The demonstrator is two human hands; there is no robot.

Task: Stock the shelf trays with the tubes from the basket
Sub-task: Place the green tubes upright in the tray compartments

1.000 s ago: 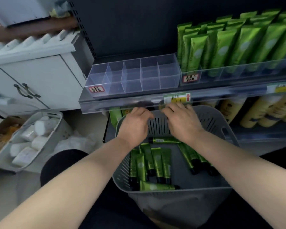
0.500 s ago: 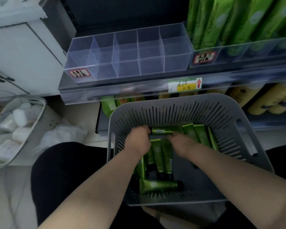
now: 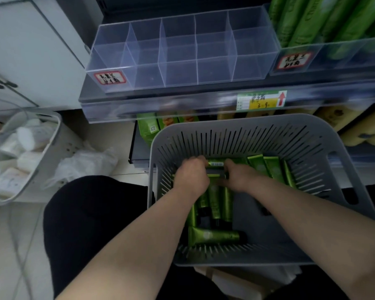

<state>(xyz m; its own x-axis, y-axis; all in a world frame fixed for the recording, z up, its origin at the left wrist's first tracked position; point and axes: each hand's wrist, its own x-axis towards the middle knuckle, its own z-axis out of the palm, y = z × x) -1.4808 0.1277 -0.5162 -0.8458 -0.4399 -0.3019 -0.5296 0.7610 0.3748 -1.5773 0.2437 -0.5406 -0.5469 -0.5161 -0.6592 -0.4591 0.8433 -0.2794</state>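
Observation:
The grey slotted basket [image 3: 236,122] rests on my lap below the shelf. Several green tubes lie in it: one crosswise near the front wall [image 3: 214,236], a bunch lengthwise in the middle [image 3: 218,202], more at the far right [image 3: 268,167]. My left hand [image 3: 191,177] and my right hand [image 3: 241,177] are down inside, close together, fingers curled on the two ends of a crosswise green tube [image 3: 215,164]. Their fingertips are partly hidden. The clear divided shelf tray [image 3: 178,75] stands above with nothing in its compartments.
A neighbouring clear tray [image 3: 333,53] to the right holds tall green tubes. Yellow tubes [image 3: 366,128] fill the lower shelf. A white bin of white packs [image 3: 24,148] and a plastic bag [image 3: 85,163] sit on the floor at left, beside a white cabinet [image 3: 30,50].
Both hands dropped from the basket's far rim down among the tubes and closed on a crosswise one. My view tilted down and came closer to the basket.

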